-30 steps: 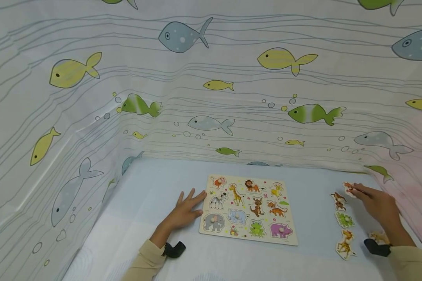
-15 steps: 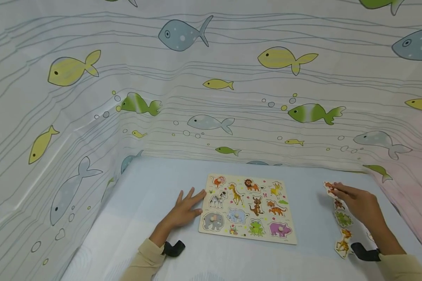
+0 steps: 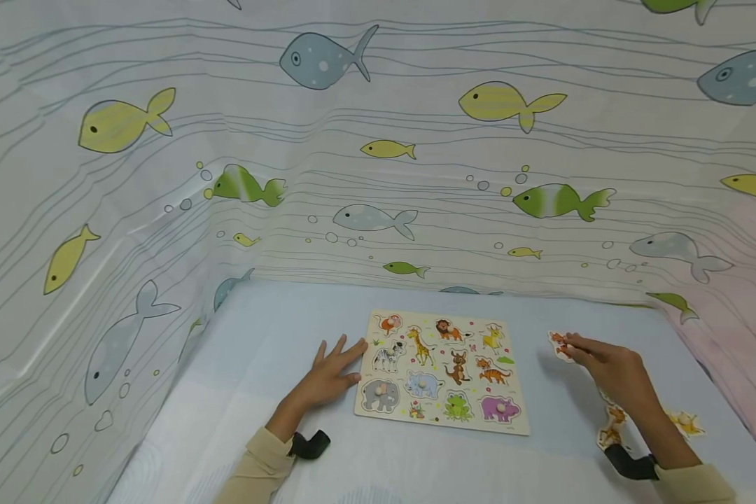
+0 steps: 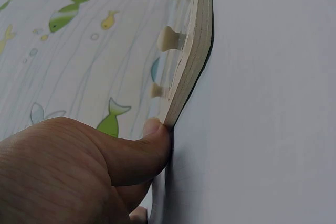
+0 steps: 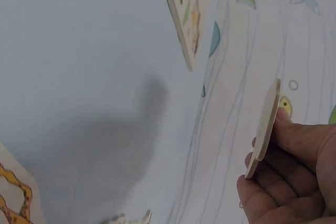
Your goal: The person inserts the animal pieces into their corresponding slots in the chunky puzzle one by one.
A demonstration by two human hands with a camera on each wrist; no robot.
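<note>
A wooden animal puzzle board [image 3: 472,367] with knobbed pieces lies on the table. My left hand [image 3: 327,378], fingers spread, touches its left edge. In the left wrist view the thumb [image 4: 139,156] is against the corner of the board, and several knobs [image 4: 169,39] stick out from its face. To the right of the board, my right hand [image 3: 617,374] pinches an orange animal puzzle piece [image 3: 561,346], raised over the table. The right wrist view shows that puzzle piece [image 5: 268,124] edge-on between thumb and fingers, its picture hidden.
Below the right hand lies a giraffe piece [image 3: 613,423], partly covered by the wrist strap [image 3: 630,463]. A yellow animal piece [image 3: 685,423] is right of the forearm. Fish-print cloth [image 3: 378,175] walls in the table at the back and sides.
My right hand has moved left toward the board, carrying the orange piece away from the column of loose pieces. It now hides some of them. The left hand has stayed at the board's edge.
</note>
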